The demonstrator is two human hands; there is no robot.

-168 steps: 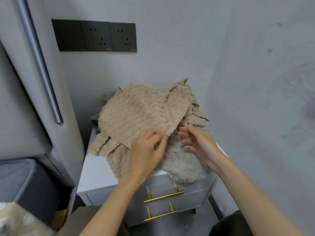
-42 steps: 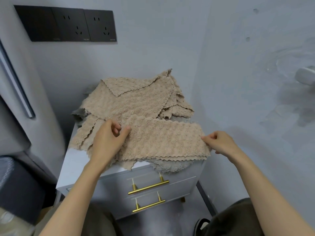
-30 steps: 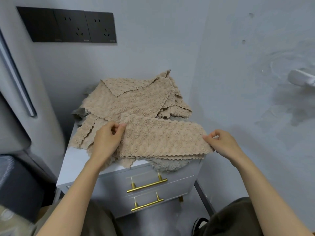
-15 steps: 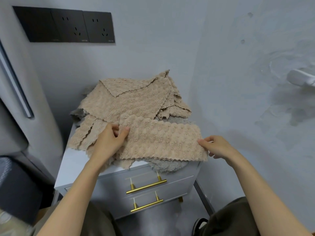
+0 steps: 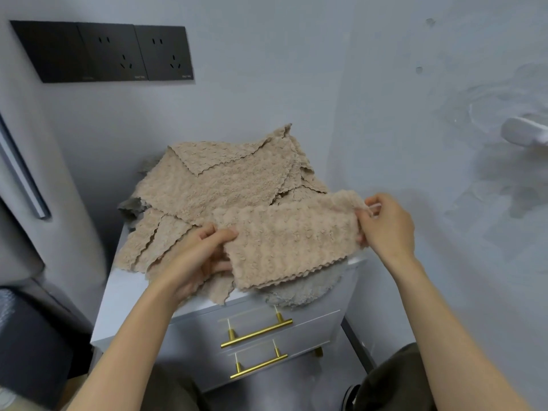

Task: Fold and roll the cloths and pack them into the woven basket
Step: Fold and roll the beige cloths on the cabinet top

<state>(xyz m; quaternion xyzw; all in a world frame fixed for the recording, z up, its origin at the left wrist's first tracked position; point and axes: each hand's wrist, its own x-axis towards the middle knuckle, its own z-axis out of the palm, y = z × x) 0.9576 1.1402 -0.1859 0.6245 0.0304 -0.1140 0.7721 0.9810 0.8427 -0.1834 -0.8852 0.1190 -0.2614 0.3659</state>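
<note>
Head view, from the left: we see black wall sockets above a white cabinet heaped with a pile of beige cloths. Our left hand pinches the left end of a folded cloth, thumb on top and fingers curled beneath. That beige strip stretches across the front of the pile, over a grey cloth that hangs past the cabinet edge above two gold drawer handles. Our right hand pinches the strip's right end, raised slightly off the pile.
</note>
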